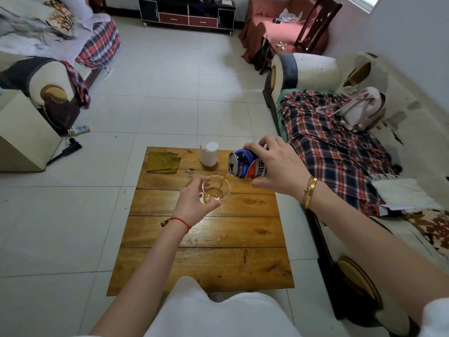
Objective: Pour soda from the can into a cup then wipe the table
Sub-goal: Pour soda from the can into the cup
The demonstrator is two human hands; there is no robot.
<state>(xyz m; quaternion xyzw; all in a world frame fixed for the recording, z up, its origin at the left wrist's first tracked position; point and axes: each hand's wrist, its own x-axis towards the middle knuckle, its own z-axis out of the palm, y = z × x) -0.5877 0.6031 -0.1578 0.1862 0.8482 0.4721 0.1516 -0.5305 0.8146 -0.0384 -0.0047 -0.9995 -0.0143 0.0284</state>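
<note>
stage: pour in progress; wipe not started, as far as I can judge
can: blue, red and white aluminium soda can; tipped near horizontal, mouth facing left and down, above and just right of the cup rim; thin amber stream runs from the mouth into the cup
right hand: right hand wraps the can body from the right; fingers curled over the top, thumb underneath
cup: clear plastic cup; tilted toward the can, held just above the low wooden plank table; cannot tell if the base touches the table
left hand: left hand grips the cup from the near left side; fingers curled round the wall
cup contents: shallow layer of amber soda with foam at the bottom; roughly a quarter full by eye; plenty of room left
can contents: not visible; level unknown
spill: small wet marks on the planks near centre; likely what the wipe is for
wipe gear: folded olive-brown cloth at the far left corner of the table; white paper roll upright at the far edge; both untouched
left to do: finish the pour; set can and cup down; wipe the table
</note>
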